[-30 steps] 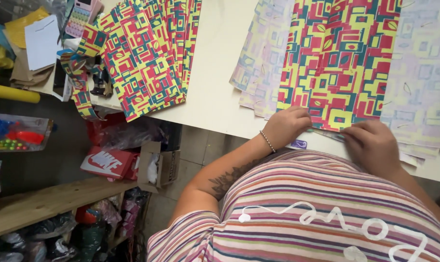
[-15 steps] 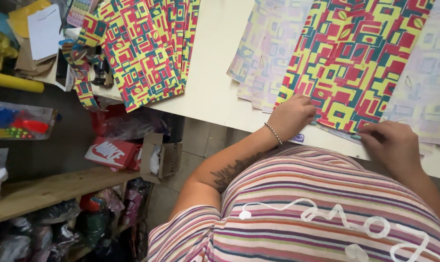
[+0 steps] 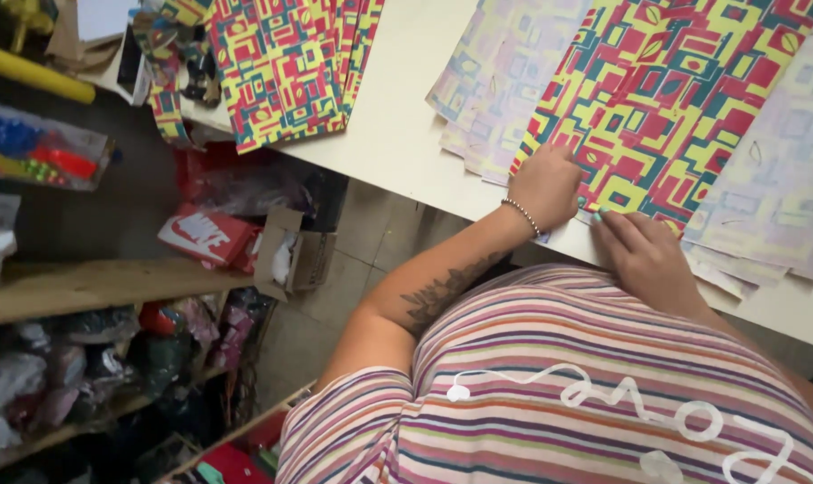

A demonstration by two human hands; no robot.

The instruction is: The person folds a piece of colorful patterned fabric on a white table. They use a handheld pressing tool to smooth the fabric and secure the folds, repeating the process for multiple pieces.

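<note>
Both hands work at the near edge of a white table (image 3: pixel 397 134). The left hand (image 3: pixel 545 186), with a bead bracelet (image 3: pixel 520 216) at the wrist, rests fingers-down on the near corner of a patterned sheet (image 3: pixel 666 99) printed in red, yellow and teal blocks. Its fingers are curled together and press on the sheet; whether they pinch the edge cannot be told. The right hand (image 3: pixel 644 255) lies just beside it, fingertips touching the same near edge, fingers close together and flat rather than spread.

The patterned sheet lies face up on a stack of pale sheets (image 3: pixel 774 188), which show their faded reverse sides. Its long axis runs diagonally, from the near edge by the hands up and away toward the far right of the view. The near short edge points at the person's body.

Risks, as judged from this position:
- The sheet's corner sits at the table edge. A pull toward the body is likely to drag it over the edge and crease it.
- The pale sheets below are fanned and loose. Sideways pressure could shift several at once and spoil their alignment.
- Uneven pressure between the two hands could skew the sheet.

A second pile of patterned sheets (image 3: pixel 285 72) lies well apart, at the left end of the table, above cluttered shelves (image 3: pixel 93 287).
</note>
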